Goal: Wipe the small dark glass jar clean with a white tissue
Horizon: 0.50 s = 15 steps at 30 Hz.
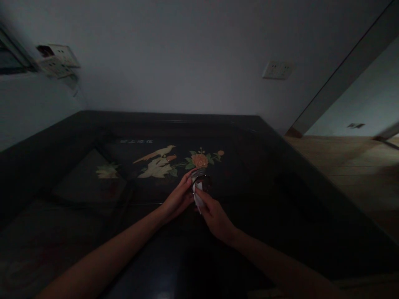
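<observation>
Both hands meet over the middle of the dark tabletop [268,195]. The left hand [178,198] curls its fingers round the side of a small glass [203,180], which sits just below the bird and flower inlay [174,161]. The right hand [215,218] is closed on a white tissue [198,198], pressing it against the near side of the glass. In the dim light I cannot tell whether the glass rests on the tabletop. A wall socket [277,69] sits on the wall behind
</observation>
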Each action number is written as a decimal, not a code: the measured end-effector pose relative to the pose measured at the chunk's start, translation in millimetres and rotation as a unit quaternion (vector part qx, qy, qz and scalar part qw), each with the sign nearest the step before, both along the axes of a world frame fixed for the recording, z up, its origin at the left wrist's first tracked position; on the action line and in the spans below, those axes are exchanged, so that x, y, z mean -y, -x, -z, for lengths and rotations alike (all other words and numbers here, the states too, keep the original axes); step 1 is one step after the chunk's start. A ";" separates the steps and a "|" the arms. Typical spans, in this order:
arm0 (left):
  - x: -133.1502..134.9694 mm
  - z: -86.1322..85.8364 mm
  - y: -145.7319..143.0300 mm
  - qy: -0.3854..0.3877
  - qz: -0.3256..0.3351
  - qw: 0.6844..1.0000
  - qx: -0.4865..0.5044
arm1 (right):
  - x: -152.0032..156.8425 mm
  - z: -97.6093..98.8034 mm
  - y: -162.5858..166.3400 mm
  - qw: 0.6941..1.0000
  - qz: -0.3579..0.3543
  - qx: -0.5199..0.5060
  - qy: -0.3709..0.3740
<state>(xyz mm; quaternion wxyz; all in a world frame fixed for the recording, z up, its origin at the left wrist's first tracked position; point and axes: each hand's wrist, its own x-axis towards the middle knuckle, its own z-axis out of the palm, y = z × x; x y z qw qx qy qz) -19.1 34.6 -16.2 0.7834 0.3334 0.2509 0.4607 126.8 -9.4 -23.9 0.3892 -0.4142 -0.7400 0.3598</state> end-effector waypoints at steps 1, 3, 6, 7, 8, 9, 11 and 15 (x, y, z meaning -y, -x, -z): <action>-0.1 0.5 0.0 0.002 -0.002 1.000 0.003 | -1.1 -0.7 -1.5 0.999 0.000 0.026 -0.025; -0.4 1.2 -0.1 0.013 -0.006 1.000 0.005 | -4.9 -3.8 -7.0 0.991 -0.005 0.104 -0.086; -0.3 1.0 -0.1 0.032 -0.010 0.999 0.002 | -10.9 -11.7 -17.3 0.953 -0.009 0.250 -0.168; -0.1 0.5 0.0 0.037 -0.012 0.999 0.001 | -12.2 -14.6 -20.0 0.935 -0.003 0.297 -0.193; 0.2 -0.2 0.1 0.040 -0.012 0.999 0.000 | -12.9 -17.3 -21.9 0.917 0.005 0.336 -0.215; 0.5 -0.9 0.2 0.043 -0.010 0.999 -0.002 | -13.0 -19.6 -22.8 0.901 0.013 0.365 -0.234; 1.2 -2.4 0.4 0.043 -0.008 0.999 -0.004 | -12.0 -22.3 -22.2 0.881 0.028 0.400 -0.253; 1.8 -2.6 0.1 0.035 -0.010 0.999 -0.009 | -7.7 -18.9 -15.8 0.896 0.041 0.383 -0.219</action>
